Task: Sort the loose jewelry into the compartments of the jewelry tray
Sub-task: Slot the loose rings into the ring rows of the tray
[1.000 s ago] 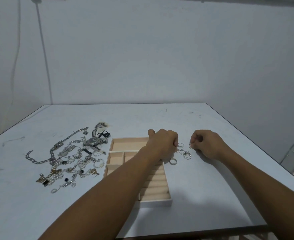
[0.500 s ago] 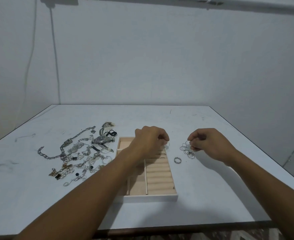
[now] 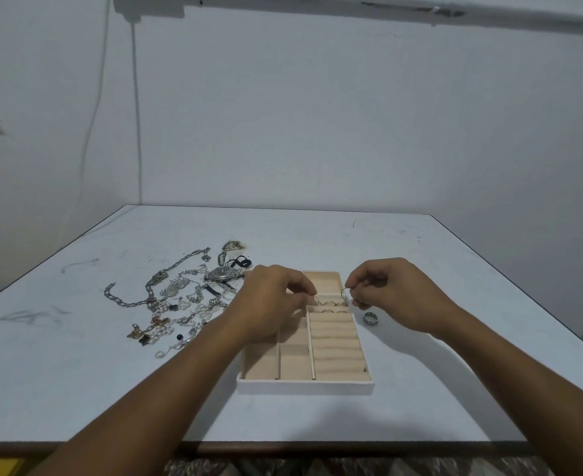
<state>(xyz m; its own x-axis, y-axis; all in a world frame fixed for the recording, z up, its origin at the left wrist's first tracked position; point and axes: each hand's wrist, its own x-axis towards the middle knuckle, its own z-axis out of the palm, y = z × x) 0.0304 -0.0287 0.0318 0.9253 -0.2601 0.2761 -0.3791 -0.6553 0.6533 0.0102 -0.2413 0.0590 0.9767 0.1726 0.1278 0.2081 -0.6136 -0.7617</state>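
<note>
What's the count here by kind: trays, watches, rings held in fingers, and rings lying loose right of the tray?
Jewelry tray: 1
Wristwatch: 1
Thin rings held: 2, left ring in left hand, right ring in right hand
Thick ring loose right of the tray: 1
Total: 5

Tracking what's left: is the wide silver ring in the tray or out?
Out. The wide silver ring lies on the table, just right of the jewelry tray.
</note>
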